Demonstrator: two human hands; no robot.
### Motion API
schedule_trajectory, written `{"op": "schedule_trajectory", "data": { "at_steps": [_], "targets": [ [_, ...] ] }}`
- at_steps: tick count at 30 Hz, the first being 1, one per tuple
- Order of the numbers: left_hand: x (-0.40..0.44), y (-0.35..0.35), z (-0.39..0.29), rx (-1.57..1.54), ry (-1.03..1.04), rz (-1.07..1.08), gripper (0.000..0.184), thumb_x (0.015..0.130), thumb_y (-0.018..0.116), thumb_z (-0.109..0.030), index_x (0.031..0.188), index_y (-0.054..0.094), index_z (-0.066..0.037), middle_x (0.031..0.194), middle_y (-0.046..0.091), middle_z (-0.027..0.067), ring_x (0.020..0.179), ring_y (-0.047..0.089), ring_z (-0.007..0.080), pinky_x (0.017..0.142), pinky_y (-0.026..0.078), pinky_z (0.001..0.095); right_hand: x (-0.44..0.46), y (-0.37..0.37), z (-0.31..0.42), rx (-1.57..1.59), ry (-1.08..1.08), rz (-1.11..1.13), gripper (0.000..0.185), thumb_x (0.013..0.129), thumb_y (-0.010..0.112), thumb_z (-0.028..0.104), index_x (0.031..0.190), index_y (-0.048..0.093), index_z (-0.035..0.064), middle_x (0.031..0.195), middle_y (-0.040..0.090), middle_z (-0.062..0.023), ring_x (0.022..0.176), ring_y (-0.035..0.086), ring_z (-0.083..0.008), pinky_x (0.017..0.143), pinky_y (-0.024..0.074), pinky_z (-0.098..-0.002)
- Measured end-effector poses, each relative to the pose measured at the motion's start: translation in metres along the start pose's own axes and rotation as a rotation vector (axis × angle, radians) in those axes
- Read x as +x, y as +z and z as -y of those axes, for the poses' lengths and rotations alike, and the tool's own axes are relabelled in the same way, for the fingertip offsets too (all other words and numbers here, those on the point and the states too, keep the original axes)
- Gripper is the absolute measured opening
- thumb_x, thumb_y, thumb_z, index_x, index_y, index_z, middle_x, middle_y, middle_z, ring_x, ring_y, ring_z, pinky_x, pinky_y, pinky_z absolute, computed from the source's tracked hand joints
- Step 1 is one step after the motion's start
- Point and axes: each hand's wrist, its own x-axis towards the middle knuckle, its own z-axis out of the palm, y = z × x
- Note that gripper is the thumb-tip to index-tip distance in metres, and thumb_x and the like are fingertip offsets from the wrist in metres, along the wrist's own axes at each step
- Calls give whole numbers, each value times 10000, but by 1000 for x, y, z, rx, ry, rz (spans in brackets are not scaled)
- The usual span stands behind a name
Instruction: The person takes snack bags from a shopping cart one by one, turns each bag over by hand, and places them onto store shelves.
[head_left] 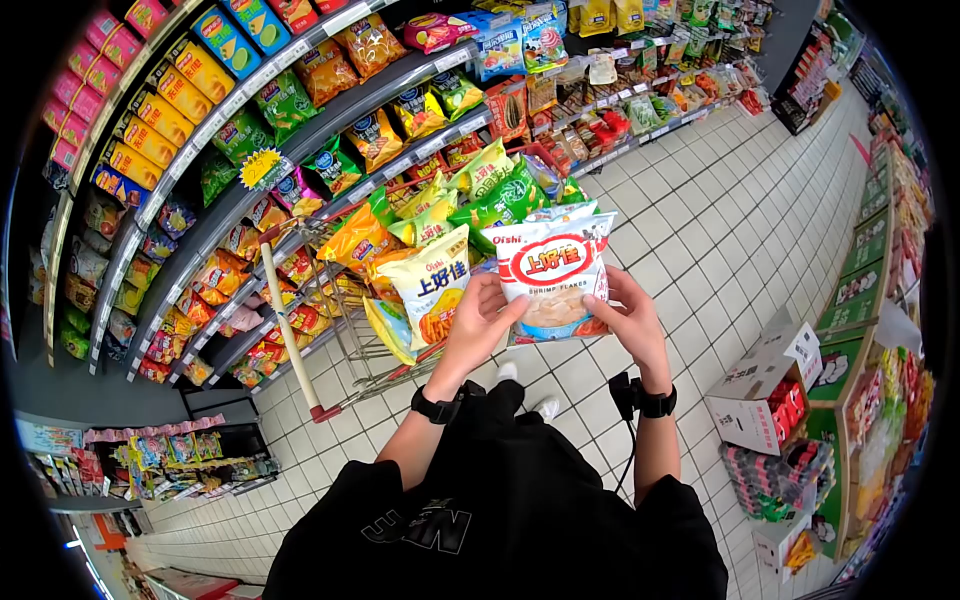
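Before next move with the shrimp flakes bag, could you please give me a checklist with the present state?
1. Left hand grips the shrimp flakes bag: ok.
2. Right hand grips the opposite side: ok.
3. Printed front faces the camera: ok.
4. Back of the bag intact: cannot tell, hidden.
5. Cart uncluttered: not ok, snack bags are heaped in it.
6. Bag clear of those bags: cannot tell.

1. Shrimp flakes bag (553, 285), centre: glossy plastic film, lightly crinkled, bright highlights.
2. Green bag (503, 205), upper centre: shiny film, creased.
3. Cart handle (289, 330), centre-left: smooth, plastic-looking.
4. Floor (700, 215), right of centre: smooth tile, low sheen.
5. Carton (745, 425), lower right: matt cardboard, printed.
6. Shirt (560, 510), bottom centre: soft matt cloth.
7. Wrist strap (434, 407), below centre: matt; material unclear.
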Motion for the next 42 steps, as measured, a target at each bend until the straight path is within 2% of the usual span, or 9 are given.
{"op": "schedule_trajectory", "data": {
  "at_steps": [11, 15, 18, 25, 29, 35, 38, 41, 42],
  "targets": [
    [98, -12, -5, -133, 131, -169, 395, 908, 641, -119, 1249, 493, 12, 1183, 568, 100, 1030, 582, 158, 850, 510, 299, 127, -6, 24, -69, -63, -110, 524, 853, 728, 228, 1252, 512, -35, 1074, 664, -156, 984, 627, -182, 834, 507, -298],
    [120, -32, -5, -21, 122, -232, 438, 920, 618, -100, 1317, 470, 9, 1194, 574, 92, 1068, 556, 150, 844, 498, 276, 180, 14, 28, -57, -92, 9, 502, 866, 714, 220, 1248, 517, -39, 1062, 664, -153, 967, 633, -187, 827, 509, -298],
    [128, -46, 8, 194, 144, -353, 573, 896, 651, -113, 1398, 399, -4, 1221, 470, 112, 1039, 552, 169, 817, 537, 283, 214, 28, 23, -83, -94, 99, 485, 866, 712, 219, 1237, 542, -43, 1090, 651, -152, 964, 631, -184, 818, 514, -300],
    [140, -35, 20, 87, 88, -478, 690, 888, 653, -151, 1451, 286, 2, 1209, 509, 154, 1022, 547, 212, 864, 501, 340, 280, 32, -12, -164, -8, 288, 527, 865, 709, 234, 1268, 528, -52, 1093, 650, -149, 940, 630, -151, 753, 509, -256],
    [152, -19, 49, 130, -25, -512, 693, 898, 647, -150, 1448, 260, 19, 1257, 495, 180, 1122, 532, 236, 880, 519, 343, 308, 20, -63, -293, -101, 337, 645, 839, 710, 281, 1314, 474, -86, 1169, 627, -198, 1056, 613, -213, 880, 480, -313],
    [144, 12, 59, 247, -108, -625, 765, 886, 670, -228, 1454, 230, 36, 1402, 414, 233, 1277, 449, 327, 1047, 375, 429, 296, 6, -66, -291, -78, 449, 687, 821, 697, 317, 1332, 458, -75, 1272, 566, -249, 1207, 543, -311, 994, 417, -352],
    [129, 31, 60, 316, -145, -757, 758, 885, 675, -282, 1445, 264, 22, 1429, 396, 214, 1295, 434, 329, 1038, 387, 425, 291, -13, -68, -360, -111, 386, 685, 825, 698, 332, 1324, 465, -74, 1294, 549, -253, 1232, 521, -304, 1015, 396, -345],
    [102, 51, 50, 264, -88, -837, 614, 872, 677, -239, 1354, 413, 35, 1299, 520, 221, 1168, 544, 284, 919, 474, 344, 286, -36, -64, -247, -50, 359, 527, 857, 694, 252, 1274, 535, -29, 1236, 601, -182, 1166, 559, -260, 973, 425, -344],
    [93, 56, 49, 219, -55, -856, 457, 899, 647, -191, 1275, 500, 22, 1221, 587, 164, 1100, 588, 243, 885, 495, 323, 285, -44, -60, -247, -51, 378, 527, 857, 694, 252, 1274, 535, -29, 1236, 601, -182, 1166, 559, -260, 973, 425, -344]
  ]
}}
